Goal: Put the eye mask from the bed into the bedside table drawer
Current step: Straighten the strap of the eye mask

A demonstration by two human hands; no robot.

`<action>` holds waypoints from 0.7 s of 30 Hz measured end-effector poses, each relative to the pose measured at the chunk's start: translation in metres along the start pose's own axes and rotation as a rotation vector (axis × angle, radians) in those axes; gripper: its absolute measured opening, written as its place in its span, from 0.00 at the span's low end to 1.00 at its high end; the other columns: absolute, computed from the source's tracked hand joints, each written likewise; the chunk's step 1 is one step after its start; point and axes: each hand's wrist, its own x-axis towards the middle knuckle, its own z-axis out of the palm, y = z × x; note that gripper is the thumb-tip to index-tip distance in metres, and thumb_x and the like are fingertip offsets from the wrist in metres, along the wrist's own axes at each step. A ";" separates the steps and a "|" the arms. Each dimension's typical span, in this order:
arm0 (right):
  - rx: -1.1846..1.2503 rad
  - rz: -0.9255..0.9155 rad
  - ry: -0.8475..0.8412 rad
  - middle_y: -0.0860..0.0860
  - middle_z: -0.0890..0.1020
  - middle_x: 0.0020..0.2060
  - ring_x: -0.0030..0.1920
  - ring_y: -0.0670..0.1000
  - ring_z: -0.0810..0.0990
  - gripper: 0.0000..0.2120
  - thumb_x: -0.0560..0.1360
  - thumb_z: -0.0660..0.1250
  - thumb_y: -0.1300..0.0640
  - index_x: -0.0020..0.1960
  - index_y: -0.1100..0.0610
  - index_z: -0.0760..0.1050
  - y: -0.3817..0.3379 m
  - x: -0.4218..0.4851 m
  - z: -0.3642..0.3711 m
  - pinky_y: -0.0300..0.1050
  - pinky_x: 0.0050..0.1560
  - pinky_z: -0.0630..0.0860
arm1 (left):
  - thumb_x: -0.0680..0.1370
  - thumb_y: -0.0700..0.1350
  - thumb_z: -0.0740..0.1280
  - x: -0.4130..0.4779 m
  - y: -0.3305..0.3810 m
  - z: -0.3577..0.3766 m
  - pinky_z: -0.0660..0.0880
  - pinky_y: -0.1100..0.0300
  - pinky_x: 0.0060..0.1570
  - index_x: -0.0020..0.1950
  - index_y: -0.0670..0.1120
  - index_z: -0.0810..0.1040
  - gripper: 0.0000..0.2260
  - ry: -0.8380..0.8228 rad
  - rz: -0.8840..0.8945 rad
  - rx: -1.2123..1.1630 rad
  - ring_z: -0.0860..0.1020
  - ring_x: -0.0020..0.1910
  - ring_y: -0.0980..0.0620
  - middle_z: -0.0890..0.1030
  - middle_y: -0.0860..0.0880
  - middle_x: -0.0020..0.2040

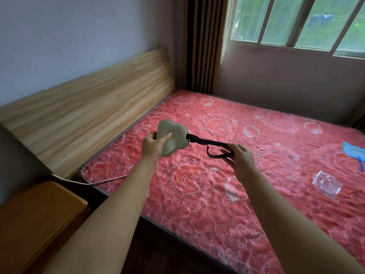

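The eye mask (173, 137) is held above the bed (227, 194) at frame centre. The left hand (155, 145) grips the beige padded body, thumb on its face; the remaining fingers are hidden behind it. The right hand (240, 156) holds the black strap (213, 148) with fingers loosely curled. The bedside table (33, 218), lower left, is cut off by the frame edge; its drawer is not visible. A clear plastic bag (326, 185) lies at right.
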 end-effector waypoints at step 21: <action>-0.318 0.151 -0.659 0.54 0.78 0.33 0.36 0.48 0.78 0.07 0.73 0.64 0.61 0.36 0.57 0.73 0.089 -0.097 0.142 0.42 0.40 0.76 | 0.69 0.48 0.73 -0.165 -0.043 -0.200 0.76 0.42 0.57 0.61 0.42 0.73 0.24 0.761 -0.179 -0.115 0.78 0.55 0.42 0.78 0.42 0.57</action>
